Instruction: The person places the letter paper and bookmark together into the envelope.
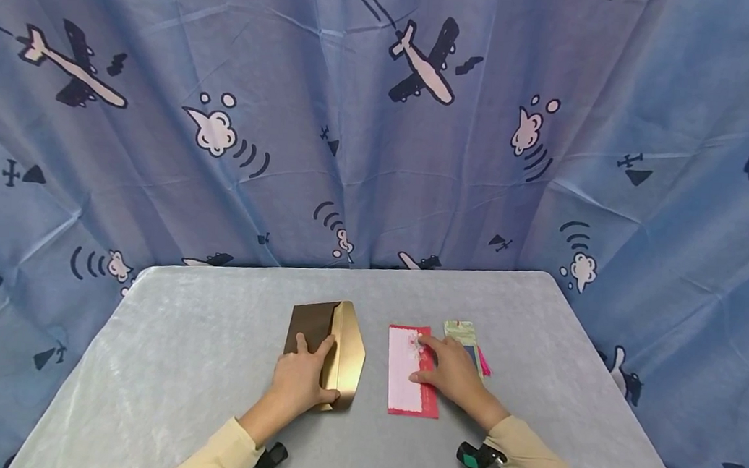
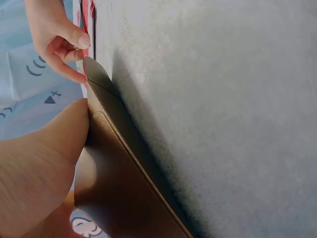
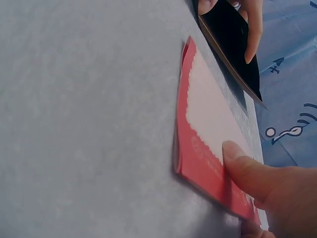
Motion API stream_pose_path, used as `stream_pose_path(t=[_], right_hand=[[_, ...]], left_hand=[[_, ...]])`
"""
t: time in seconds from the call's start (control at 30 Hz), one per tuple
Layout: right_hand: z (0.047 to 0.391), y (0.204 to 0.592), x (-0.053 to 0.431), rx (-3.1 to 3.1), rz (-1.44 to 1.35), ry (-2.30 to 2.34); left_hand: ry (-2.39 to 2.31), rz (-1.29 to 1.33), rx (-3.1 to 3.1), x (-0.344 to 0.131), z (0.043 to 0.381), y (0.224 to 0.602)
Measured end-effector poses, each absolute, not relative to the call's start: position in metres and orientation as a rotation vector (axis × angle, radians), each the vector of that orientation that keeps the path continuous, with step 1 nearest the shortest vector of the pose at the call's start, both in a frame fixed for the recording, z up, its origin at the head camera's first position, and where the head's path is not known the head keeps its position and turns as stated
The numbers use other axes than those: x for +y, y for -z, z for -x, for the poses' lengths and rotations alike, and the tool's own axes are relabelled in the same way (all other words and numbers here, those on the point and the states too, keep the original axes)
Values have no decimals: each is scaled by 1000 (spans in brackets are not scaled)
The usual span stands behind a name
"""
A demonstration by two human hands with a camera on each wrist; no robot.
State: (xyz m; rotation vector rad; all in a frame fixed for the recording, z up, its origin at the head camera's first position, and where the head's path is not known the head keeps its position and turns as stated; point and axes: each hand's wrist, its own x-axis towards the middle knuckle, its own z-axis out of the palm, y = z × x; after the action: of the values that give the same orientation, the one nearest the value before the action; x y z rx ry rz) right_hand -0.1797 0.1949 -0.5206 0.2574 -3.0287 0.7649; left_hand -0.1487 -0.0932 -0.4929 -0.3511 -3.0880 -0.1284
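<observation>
A bronze-gold envelope point(image 1: 351, 355) with its pointed flap on the right lies on the table. My left hand point(image 1: 298, 377) rests over it with fingers spread across the brown part and thumb near the lower edge of the flap. To its right is a pink card with a red border point(image 1: 407, 374). My right hand point(image 1: 454, 374) touches its face with thumb and forefinger. The thumb point(image 3: 237, 161) shows on the card's face in the right wrist view, while its other fingers are mostly hidden. Beneath or beyond this hand lie a greenish patterned card point(image 1: 460, 331) and a bright pink piece point(image 1: 484, 363).
The table point(image 1: 176, 365) has a pale grey-white cover. Behind it hangs a blue curtain point(image 1: 355, 138) with printed planes and clouds. Dark devices point(image 1: 478, 456) sit at both wrists.
</observation>
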Motion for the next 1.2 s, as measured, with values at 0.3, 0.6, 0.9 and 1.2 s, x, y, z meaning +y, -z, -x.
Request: stream_pose_path(t=[0.3, 0.6, 0.9, 1.2], right_hand=[[180, 520, 193, -3046, -247, -932], [185, 514, 198, -3068, -283, -995], [189, 514, 205, -2989, -360, -1062], [192, 505, 206, -2936, -365, -1250]], left_hand=[[154, 357, -3052, -95, 149, 495], [137, 353, -3054, -95, 149, 498], [152, 341, -3060, -95, 150, 497], [170, 342, -3057, -95, 149, 497]])
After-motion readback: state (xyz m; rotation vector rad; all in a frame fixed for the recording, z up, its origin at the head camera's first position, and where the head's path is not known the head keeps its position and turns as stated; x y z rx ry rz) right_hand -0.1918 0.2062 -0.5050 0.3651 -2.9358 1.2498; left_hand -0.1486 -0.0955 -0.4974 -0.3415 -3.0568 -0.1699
